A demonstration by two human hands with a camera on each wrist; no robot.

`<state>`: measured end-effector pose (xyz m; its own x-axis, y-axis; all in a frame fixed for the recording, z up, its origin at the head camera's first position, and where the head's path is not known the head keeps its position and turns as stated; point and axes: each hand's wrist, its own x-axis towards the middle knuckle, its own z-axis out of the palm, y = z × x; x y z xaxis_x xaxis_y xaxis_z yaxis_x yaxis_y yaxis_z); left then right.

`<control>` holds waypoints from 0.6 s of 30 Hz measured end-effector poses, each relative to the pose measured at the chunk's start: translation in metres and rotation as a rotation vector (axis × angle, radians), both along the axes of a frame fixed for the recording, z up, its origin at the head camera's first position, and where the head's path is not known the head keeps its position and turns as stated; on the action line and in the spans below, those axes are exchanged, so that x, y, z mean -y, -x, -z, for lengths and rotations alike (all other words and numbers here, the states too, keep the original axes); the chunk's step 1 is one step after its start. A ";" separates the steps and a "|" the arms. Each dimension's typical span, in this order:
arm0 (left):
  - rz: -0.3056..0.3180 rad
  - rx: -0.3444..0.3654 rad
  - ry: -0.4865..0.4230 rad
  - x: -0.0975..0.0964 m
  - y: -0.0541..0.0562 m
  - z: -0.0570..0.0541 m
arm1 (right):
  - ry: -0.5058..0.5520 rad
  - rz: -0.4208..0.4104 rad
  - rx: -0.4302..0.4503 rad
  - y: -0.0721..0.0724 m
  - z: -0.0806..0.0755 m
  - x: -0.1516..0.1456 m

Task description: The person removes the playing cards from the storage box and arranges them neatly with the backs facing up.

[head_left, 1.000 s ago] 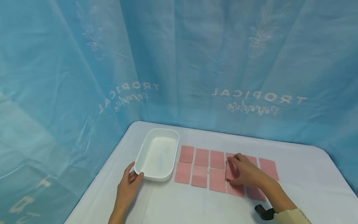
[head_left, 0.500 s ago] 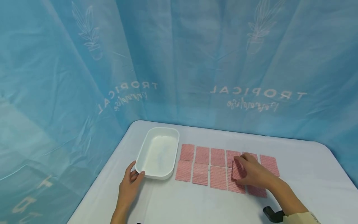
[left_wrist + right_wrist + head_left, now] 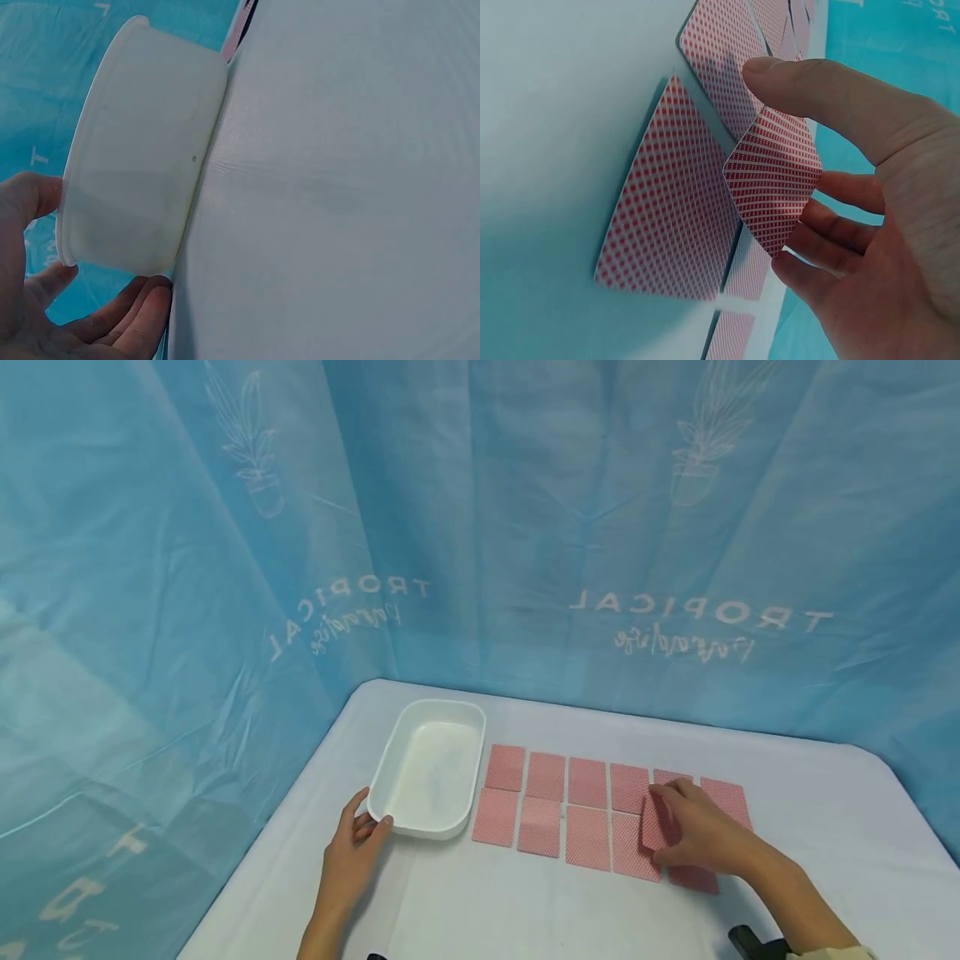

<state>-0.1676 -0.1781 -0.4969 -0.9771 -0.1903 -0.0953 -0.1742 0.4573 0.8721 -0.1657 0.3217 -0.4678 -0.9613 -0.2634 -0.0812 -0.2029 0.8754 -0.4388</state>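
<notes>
A playing card (image 3: 660, 823) with a red patterned back is pinched between the thumb and fingers of my right hand (image 3: 708, 831). In the right wrist view the card (image 3: 771, 180) is tilted and bowed, above other cards. Face-down cards (image 3: 587, 837) lie in two rows; my right hand hides parts of those at the right end. At the left, my left hand (image 3: 352, 856) grips the near left corner of a white plastic tub (image 3: 427, 828). The left wrist view has the thumb at the tub's rim (image 3: 81, 135) and fingers by its base.
The tub stands left of the card rows on a white-covered table (image 3: 480, 910). Blue curtains (image 3: 525, 527) with white lettering hang along the back and left edges. A black device (image 3: 750, 942) sits at my right wrist.
My right hand has moved a little to the right with the card, from over the fourth column toward the fifth. The left hand keeps its place on the tub.
</notes>
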 end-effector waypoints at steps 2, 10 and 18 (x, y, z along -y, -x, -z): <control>0.000 -0.009 -0.001 0.000 -0.001 0.000 | -0.002 -0.003 -0.006 -0.001 0.000 -0.003; 0.006 -0.042 -0.016 -0.004 0.000 0.003 | -0.043 0.035 -0.005 -0.011 0.002 -0.022; 0.004 -0.046 -0.022 -0.004 0.004 0.002 | -0.032 0.035 -0.025 -0.020 0.001 -0.035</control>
